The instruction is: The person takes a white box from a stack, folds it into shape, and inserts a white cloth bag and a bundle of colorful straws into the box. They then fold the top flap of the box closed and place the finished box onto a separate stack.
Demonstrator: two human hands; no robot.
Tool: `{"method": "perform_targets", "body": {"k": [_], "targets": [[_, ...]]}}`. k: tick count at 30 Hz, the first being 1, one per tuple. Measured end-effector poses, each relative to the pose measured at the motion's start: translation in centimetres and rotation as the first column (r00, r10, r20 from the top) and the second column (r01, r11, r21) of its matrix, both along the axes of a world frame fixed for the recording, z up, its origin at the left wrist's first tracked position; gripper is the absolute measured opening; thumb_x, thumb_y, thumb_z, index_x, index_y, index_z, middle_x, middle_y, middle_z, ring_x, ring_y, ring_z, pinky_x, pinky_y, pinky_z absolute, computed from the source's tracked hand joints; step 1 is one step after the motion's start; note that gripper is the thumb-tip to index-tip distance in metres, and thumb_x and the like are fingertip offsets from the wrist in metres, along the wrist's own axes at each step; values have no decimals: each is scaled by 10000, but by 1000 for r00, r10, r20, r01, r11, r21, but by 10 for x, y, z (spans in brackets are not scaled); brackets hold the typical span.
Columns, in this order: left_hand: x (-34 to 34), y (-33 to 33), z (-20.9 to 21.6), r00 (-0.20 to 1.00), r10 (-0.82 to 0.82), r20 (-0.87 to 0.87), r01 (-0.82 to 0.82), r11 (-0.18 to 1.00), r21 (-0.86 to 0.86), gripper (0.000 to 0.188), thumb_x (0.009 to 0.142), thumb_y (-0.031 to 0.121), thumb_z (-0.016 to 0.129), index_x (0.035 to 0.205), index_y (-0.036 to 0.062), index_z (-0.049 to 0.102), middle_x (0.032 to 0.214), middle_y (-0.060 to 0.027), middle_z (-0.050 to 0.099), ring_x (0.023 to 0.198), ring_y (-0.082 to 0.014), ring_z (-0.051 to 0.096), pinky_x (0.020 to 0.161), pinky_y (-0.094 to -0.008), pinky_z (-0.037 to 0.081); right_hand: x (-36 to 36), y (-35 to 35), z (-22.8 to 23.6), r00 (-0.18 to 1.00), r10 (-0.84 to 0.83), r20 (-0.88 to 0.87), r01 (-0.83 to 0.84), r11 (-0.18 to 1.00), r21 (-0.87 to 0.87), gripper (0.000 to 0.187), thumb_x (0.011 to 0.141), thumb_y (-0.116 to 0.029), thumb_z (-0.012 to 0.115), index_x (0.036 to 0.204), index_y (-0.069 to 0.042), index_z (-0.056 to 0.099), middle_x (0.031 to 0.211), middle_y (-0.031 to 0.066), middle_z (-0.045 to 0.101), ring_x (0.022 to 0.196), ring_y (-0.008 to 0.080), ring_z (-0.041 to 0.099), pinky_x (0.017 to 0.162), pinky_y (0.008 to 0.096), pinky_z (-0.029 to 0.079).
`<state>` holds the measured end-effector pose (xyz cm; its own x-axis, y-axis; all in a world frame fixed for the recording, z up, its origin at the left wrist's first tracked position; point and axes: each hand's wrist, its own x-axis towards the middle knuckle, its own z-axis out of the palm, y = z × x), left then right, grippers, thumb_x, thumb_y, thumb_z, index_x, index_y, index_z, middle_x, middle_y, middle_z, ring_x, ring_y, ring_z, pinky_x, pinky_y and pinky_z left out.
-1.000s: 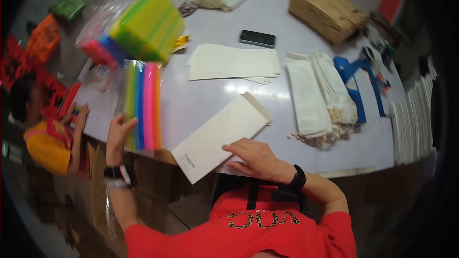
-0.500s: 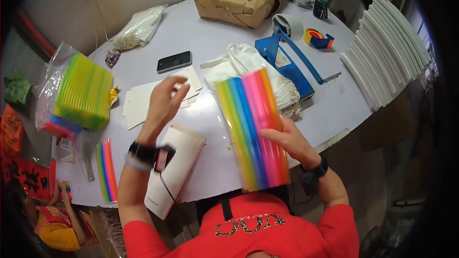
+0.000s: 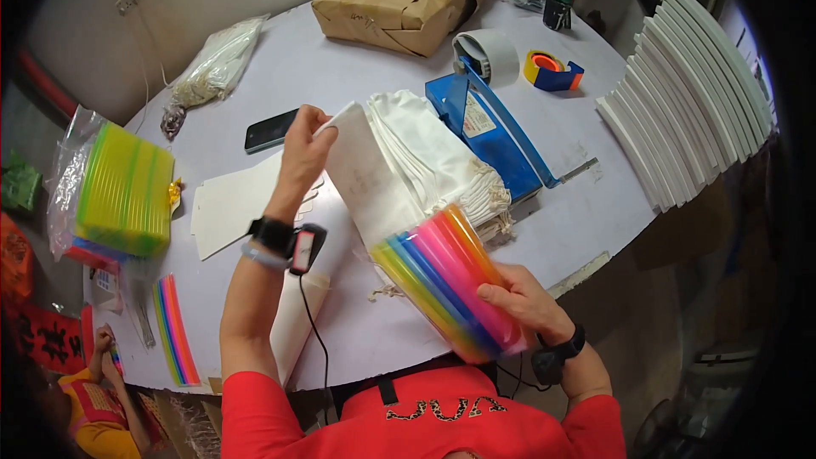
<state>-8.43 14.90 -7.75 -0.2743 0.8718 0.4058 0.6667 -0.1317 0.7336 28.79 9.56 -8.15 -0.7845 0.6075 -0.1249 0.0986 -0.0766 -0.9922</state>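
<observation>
My left hand (image 3: 308, 153) pinches the top corner of a white cloth drawstring bag (image 3: 367, 177) and lifts it beside a stack of similar bags (image 3: 446, 149). In my right hand (image 3: 529, 299) is a clear pack of rainbow-coloured tubes (image 3: 442, 280), gripped along its right side with the thumb on top. The pack tilts at the table's front edge, its upper end over the lower end of the lifted bag. Partly behind my left forearm lies a long cream-white pouch (image 3: 299, 314). White cards (image 3: 234, 208) are spread left of that forearm.
A blue heat sealer (image 3: 501, 132) stands behind the bags, near a tape dispenser (image 3: 552, 72). White slabs (image 3: 693, 110) are stacked at right. A phone (image 3: 270, 129), brown package (image 3: 399, 4), yellow-green pack (image 3: 126, 191) and rainbow strips (image 3: 175, 331) lie around. Another person (image 3: 106, 408) sits lower left.
My left hand has moved right and taken hold of a white cloth bag, raising its corner. The pack in my right hand has dropped lower and tilted further. The view has shifted slightly.
</observation>
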Motion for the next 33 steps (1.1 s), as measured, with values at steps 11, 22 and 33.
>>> {"method": "perform_targets", "body": {"k": [11,22,33], "targets": [[49,-174,133,651,-321,687,409,912,39,179,868,100,562,925,86,393,838,33,414,786,-50,397,714,-198,321,-80,16,23,937,266,-225,-210,947,243,403,933,-233,587,1244,21,548,1162,84,589,1055,141,529,920,269,414],[43,-245,120,737,-183,651,333,936,-113,254,942,206,570,1097,13,513,1055,-48,598,858,-54,504,743,-208,414,-98,-34,19,922,380,-67,-361,911,201,376,944,-244,570,1202,28,548,1021,58,614,925,109,536,819,254,439],[42,-268,49,708,-29,706,321,903,-285,276,928,218,625,1105,6,612,886,-23,649,820,-68,590,714,-214,474,-112,-42,25,859,479,181,-512,791,335,357,950,-259,547,1183,6,500,883,126,605,837,174,543,773,317,444]]}}
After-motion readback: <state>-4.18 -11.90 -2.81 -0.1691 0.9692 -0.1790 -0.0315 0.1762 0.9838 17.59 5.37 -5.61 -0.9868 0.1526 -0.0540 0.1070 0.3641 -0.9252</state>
